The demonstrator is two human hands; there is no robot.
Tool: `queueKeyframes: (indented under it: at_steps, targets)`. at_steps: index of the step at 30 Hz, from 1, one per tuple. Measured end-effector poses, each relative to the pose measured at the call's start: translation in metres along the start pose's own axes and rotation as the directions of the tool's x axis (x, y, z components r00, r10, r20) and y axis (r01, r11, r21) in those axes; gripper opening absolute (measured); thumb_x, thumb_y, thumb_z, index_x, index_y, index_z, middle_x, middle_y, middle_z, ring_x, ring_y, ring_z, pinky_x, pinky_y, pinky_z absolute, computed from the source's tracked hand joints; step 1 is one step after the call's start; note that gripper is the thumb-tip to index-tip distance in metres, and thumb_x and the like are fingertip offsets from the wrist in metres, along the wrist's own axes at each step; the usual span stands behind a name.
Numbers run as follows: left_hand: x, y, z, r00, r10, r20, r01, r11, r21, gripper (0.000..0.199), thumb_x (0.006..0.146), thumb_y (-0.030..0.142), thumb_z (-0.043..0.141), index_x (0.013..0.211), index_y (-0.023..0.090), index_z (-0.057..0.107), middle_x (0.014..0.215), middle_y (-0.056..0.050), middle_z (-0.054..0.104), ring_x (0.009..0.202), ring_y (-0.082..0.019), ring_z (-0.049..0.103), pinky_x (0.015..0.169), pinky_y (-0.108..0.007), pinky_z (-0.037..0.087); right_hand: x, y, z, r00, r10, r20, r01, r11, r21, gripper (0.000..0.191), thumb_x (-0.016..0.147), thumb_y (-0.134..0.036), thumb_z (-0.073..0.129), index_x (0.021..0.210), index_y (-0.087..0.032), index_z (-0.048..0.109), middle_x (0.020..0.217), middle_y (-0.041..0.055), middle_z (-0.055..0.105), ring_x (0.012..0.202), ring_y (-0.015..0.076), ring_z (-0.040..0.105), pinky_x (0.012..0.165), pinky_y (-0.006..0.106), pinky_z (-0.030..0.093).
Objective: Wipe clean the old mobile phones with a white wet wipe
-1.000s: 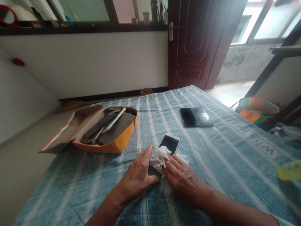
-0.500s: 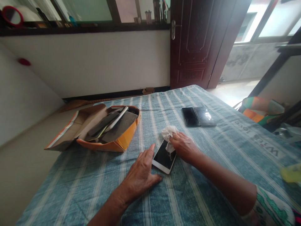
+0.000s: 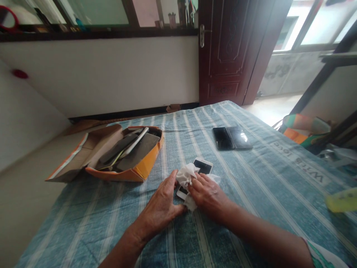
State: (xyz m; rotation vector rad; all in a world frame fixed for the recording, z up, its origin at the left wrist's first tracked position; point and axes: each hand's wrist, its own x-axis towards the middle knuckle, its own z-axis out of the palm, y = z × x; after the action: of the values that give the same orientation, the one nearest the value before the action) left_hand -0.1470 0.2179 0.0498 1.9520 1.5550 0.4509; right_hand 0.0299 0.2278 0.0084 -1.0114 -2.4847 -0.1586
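A white smartphone [image 3: 205,166] with a dark screen lies face up on the striped bedsheet [image 3: 178,141]. My right hand [image 3: 208,191] presses a crumpled white tissue [image 3: 187,174] onto the middle of the screen, its fingers closed on the tissue. The tissue and fingers hide much of the phone; its far end and near left corner show. My left hand [image 3: 164,199] rests at the phone's left side, thumb and fingers apart around the near corner, holding nothing.
An opened orange cardboard box [image 3: 152,158] full of dark phones or flat devices stands at the left. Two dark devices [image 3: 232,138] lie side by side at the far right. A yellow item [image 3: 341,201] is at the right edge. Beyond the bed is a dark red door [image 3: 225,56].
My right hand has moved the tissue from the phone's far end down toward its near end. My left hand stays beside the phone. The whole view has shifted slightly.
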Motion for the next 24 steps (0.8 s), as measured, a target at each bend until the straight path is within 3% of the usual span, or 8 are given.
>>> queueKeyframes:
  at_steps: [6,10,15,20,24]
  targets:
    - [-0.001,-0.002,-0.001,1.0,-0.014,0.025,0.014,1.0,0.015,0.093,0.061,0.016,0.062,0.144,0.014,0.022,0.133,-0.017,0.051,0.121,-0.029,0.05,0.097,-0.043,0.045,-0.024,-0.009,-0.009,1.0,-0.03,0.004,0.029,0.994,0.108,0.022,0.091,-0.009,0.047,0.106,-0.009,0.063,0.101,0.0142,0.065,0.113,0.027,0.055,0.101,0.047,0.042]
    - [-0.002,-0.001,-0.001,1.0,0.008,0.022,-0.009,0.999,0.039,0.091,0.062,0.018,0.065,0.143,0.017,0.025,0.133,-0.015,0.052,0.12,-0.029,0.051,0.097,-0.044,0.046,-0.036,-0.009,-0.014,1.0,-0.012,-0.008,0.012,0.992,0.127,0.022,0.09,-0.008,0.048,0.106,-0.01,0.063,0.105,0.0151,0.065,0.118,0.0274,0.053,0.102,0.046,0.042]
    - [-0.003,0.002,0.002,0.999,0.029,-0.014,-0.028,0.992,0.125,0.091,0.064,0.028,0.072,0.143,0.018,0.027,0.133,-0.015,0.052,0.123,-0.031,0.049,0.1,-0.046,0.043,-0.055,0.003,-0.018,0.999,0.042,0.013,-0.043,0.997,0.068,0.024,0.089,-0.006,0.047,0.104,-0.011,0.065,0.106,0.0138,0.066,0.115,0.0276,0.056,0.101,0.045,0.044]
    - [-0.004,0.009,0.006,0.998,0.028,-0.051,-0.018,0.982,0.19,0.086,0.069,0.041,0.071,0.141,0.015,0.031,0.13,-0.017,0.055,0.123,-0.033,0.049,0.099,-0.047,0.042,-0.069,0.018,-0.018,0.996,0.056,-0.072,-0.057,0.998,-0.007,0.028,0.089,-0.007,0.047,0.109,-0.013,0.065,0.111,0.0118,0.067,0.114,0.0271,0.057,0.098,0.044,0.047]
    - [-0.005,0.016,0.012,0.997,0.013,-0.074,0.007,0.967,0.253,0.086,0.069,0.042,0.071,0.14,0.013,0.032,0.13,-0.017,0.054,0.121,-0.032,0.049,0.101,-0.046,0.04,-0.072,0.029,-0.021,0.984,0.173,-0.05,-0.177,0.98,-0.092,0.036,0.084,-0.001,0.045,0.111,-0.013,0.065,0.115,0.0131,0.066,0.115,0.0284,0.056,0.099,0.046,0.045]
